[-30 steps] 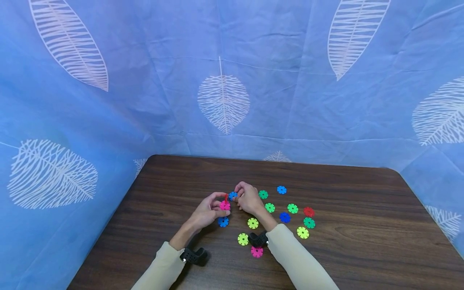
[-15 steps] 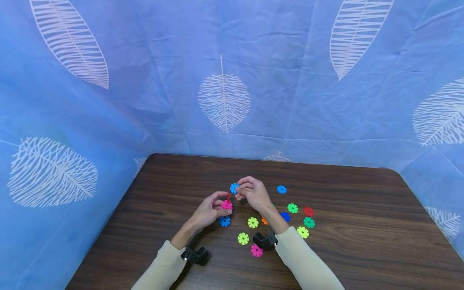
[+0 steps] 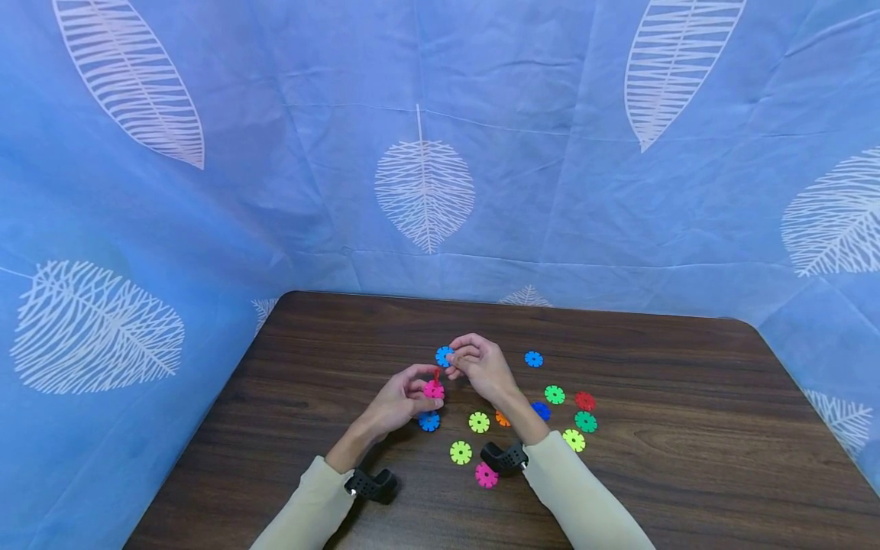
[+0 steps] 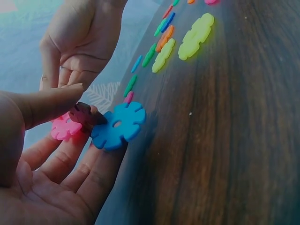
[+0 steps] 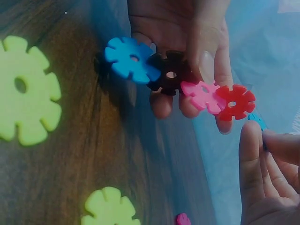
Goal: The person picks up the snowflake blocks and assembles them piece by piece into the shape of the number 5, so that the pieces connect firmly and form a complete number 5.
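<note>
Loose discs [image 3: 554, 395] lie on the table [image 3: 687, 458] right of both hands — left hand [image 3: 402, 397] nearer, right hand [image 3: 481, 367] behind.

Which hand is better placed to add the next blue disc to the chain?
Probably the right hand: it already pinches a blue disc just above the chain, which the left hand holds.

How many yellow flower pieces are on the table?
3. One yellow piece sits between the two wrists, one lies nearer the person, one lies right of the right arm. That arm may hide others.
</note>
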A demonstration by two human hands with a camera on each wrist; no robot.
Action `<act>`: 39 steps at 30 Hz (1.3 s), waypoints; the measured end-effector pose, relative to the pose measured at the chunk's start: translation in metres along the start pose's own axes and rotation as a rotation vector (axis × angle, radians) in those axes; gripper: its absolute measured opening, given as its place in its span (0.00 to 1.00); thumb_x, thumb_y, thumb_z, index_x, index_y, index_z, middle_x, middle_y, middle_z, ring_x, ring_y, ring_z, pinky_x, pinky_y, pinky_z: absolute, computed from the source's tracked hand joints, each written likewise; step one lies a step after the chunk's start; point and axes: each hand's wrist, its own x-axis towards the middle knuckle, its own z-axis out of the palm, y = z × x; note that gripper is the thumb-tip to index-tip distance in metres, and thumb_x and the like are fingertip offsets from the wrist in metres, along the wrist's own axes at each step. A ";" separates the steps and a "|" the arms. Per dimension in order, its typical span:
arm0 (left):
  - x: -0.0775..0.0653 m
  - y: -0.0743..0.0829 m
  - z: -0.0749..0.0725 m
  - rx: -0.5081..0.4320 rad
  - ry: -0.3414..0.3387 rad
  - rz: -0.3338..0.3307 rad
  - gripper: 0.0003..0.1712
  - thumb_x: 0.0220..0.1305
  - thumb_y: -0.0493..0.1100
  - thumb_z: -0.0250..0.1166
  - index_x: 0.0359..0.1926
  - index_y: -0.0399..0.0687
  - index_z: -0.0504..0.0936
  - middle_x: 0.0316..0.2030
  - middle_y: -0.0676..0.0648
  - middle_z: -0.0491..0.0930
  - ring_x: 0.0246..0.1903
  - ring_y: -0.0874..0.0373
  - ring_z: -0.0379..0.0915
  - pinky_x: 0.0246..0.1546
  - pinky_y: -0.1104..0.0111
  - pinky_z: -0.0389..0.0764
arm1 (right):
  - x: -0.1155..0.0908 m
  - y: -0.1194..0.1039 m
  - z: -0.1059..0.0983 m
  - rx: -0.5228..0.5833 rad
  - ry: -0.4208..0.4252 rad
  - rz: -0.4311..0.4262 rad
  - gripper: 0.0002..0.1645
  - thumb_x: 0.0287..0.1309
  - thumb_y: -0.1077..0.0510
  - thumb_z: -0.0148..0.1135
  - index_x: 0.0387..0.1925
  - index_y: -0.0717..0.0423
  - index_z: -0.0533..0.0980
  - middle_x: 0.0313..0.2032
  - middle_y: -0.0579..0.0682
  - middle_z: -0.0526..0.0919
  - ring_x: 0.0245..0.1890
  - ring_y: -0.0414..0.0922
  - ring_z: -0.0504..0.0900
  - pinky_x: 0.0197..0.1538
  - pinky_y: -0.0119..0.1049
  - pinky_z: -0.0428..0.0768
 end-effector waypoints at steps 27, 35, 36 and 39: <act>0.005 -0.004 0.007 0.026 0.044 -0.007 0.30 0.69 0.54 0.63 0.66 0.45 0.70 0.45 0.41 0.85 0.39 0.54 0.80 0.35 0.65 0.82 | -0.020 -0.024 0.002 -0.045 -0.058 -0.024 0.11 0.66 0.71 0.56 0.48 0.72 0.74 0.39 0.71 0.82 0.33 0.57 0.85 0.43 0.49 0.85; 0.008 -0.012 0.010 0.073 0.077 0.057 0.22 0.73 0.47 0.58 0.61 0.40 0.74 0.46 0.39 0.85 0.43 0.55 0.80 0.45 0.66 0.76 | -0.024 -0.023 0.005 -0.087 -0.046 -0.073 0.10 0.66 0.71 0.56 0.47 0.73 0.74 0.38 0.70 0.82 0.33 0.57 0.86 0.42 0.52 0.84; 0.008 -0.011 0.010 0.073 0.077 0.063 0.22 0.73 0.47 0.58 0.61 0.40 0.74 0.46 0.38 0.85 0.43 0.54 0.80 0.44 0.66 0.76 | -0.025 -0.023 0.006 -0.089 -0.040 -0.077 0.10 0.65 0.71 0.57 0.47 0.73 0.74 0.38 0.69 0.82 0.32 0.57 0.86 0.42 0.52 0.84; 0.007 -0.011 0.010 0.055 0.076 0.067 0.22 0.73 0.47 0.59 0.60 0.40 0.75 0.45 0.37 0.85 0.42 0.52 0.81 0.43 0.67 0.79 | -0.025 -0.022 0.007 -0.094 -0.025 -0.089 0.09 0.65 0.72 0.57 0.46 0.73 0.75 0.37 0.69 0.83 0.31 0.57 0.86 0.42 0.54 0.83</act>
